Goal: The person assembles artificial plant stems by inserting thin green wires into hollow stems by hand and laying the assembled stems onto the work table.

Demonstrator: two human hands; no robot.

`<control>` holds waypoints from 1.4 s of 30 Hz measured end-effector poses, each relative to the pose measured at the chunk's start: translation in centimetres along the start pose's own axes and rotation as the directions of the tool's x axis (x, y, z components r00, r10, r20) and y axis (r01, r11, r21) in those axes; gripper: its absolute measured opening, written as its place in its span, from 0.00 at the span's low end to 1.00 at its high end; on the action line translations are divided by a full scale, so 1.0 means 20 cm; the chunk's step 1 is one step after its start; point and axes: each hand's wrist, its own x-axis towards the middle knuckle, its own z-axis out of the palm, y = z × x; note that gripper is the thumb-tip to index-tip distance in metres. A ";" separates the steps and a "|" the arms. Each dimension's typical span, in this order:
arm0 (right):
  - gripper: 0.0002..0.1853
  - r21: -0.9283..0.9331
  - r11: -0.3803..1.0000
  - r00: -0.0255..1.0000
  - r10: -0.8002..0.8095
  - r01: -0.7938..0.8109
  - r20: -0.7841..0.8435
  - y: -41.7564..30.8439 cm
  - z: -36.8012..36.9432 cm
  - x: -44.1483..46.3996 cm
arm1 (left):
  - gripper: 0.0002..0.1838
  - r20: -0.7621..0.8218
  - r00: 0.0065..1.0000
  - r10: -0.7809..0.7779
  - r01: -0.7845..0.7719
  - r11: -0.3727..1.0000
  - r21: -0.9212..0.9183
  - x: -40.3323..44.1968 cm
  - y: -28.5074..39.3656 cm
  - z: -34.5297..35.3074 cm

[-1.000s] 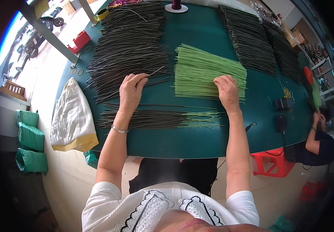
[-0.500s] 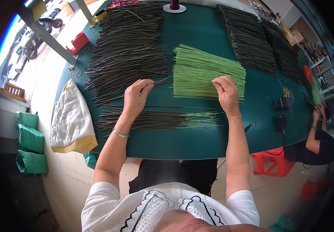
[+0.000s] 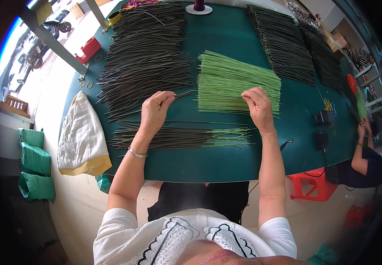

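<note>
While the left hand (image 3: pixel 155 112) has one dark stick (image 3: pixel 184 94) pinched between thumb and fingertips, the right hand (image 3: pixel 260 108) is over the pile of green wires (image 3: pixel 230 79), thumb and fingers brought together too. Honestly can't tell if a wire is caught in that second pinch, it's all green behind it. The stick's free end pokes out to the right of the left grip, right by the near side of the green pile. Just beyond that same grip there's a big heap of dark sticks (image 3: pixel 147 73), kinda messy. Closer to the body than both grips is a row of dark sticks with green ends (image 3: pixel 164 138), and the left wrist crosses over it. Another dark stack (image 3: pixel 283 48) sits past the right hand, farther back on the green table (image 3: pixel 217 165). Off to the left of the left hand: white cloth with a yellow edge (image 3: pixel 85 137).
</note>
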 end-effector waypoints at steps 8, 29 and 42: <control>0.03 0.071 0.992 0.991 0.092 -0.100 0.097 0.01 -0.01 -0.01 | 0.08 0.042 0.999 -0.012 0.016 0.995 -0.094 0.00 -0.04 0.01; 0.05 0.044 0.999 0.997 -0.018 0.015 0.081 -0.03 -0.06 0.01 | 0.08 0.099 0.995 0.024 -0.040 0.985 0.165 0.00 0.00 -0.04; 0.06 -0.018 0.998 0.998 -0.057 0.058 0.039 -0.05 -0.06 0.01 | 0.08 0.124 0.992 0.014 -0.025 0.996 0.085 -0.01 0.00 -0.03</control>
